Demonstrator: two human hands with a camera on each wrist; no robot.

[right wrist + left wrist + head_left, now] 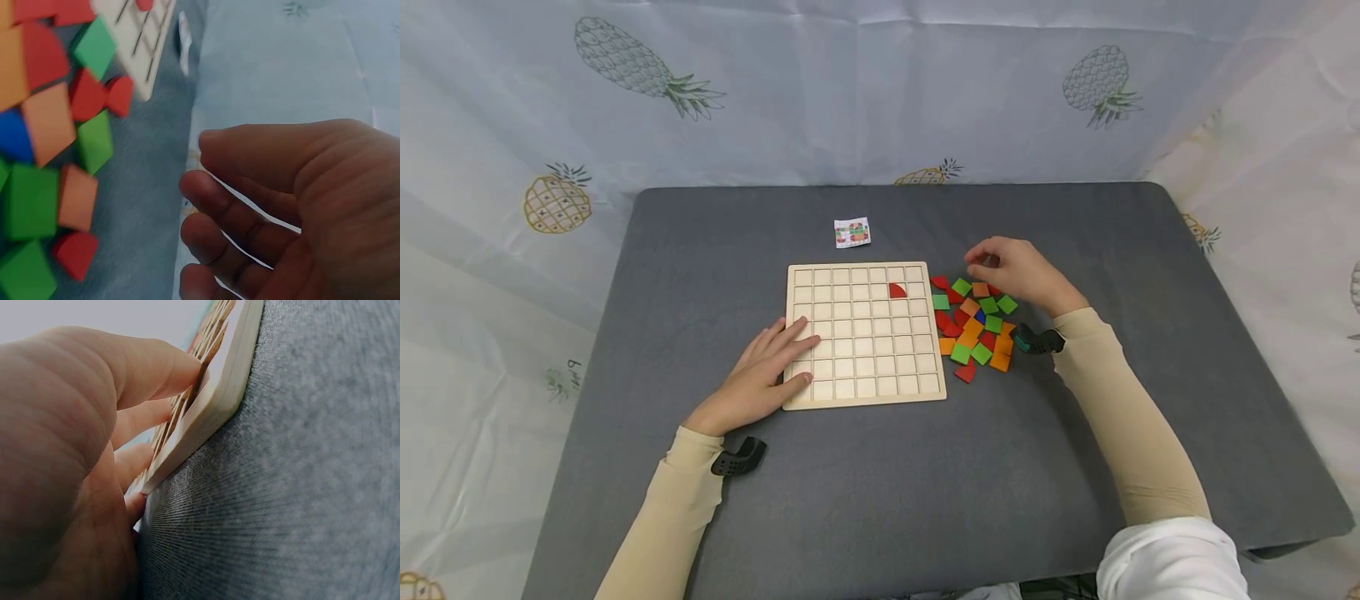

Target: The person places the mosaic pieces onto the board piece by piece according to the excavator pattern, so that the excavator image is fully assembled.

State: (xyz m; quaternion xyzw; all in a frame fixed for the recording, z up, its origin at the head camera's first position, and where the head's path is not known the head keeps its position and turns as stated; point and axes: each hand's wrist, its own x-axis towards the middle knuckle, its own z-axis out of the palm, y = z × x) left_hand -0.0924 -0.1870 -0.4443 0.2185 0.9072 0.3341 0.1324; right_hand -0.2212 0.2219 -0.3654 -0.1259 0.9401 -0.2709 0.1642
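A pale wooden grid board (865,342) lies on the table with one red quarter-round tile (897,291) in a cell near its upper right. My left hand (763,375) rests on the board's left edge, fingers spread; the left wrist view shows the thumb (156,369) on the rim at a corner. My right hand (1018,271) hovers just beyond a pile of coloured tiles, fingers loosely bent. In the right wrist view a gap shows between thumb and fingertips, with nothing held. The pile has green tiles (34,203), orange tiles (973,327), red tiles (75,255) and a blue tile (14,136).
A small printed card (852,233) with a coloured grid pattern lies behind the board. The grey table (880,500) ends at a pineapple-print curtain (850,92) at the back. The tile pile sits against the board's right side.
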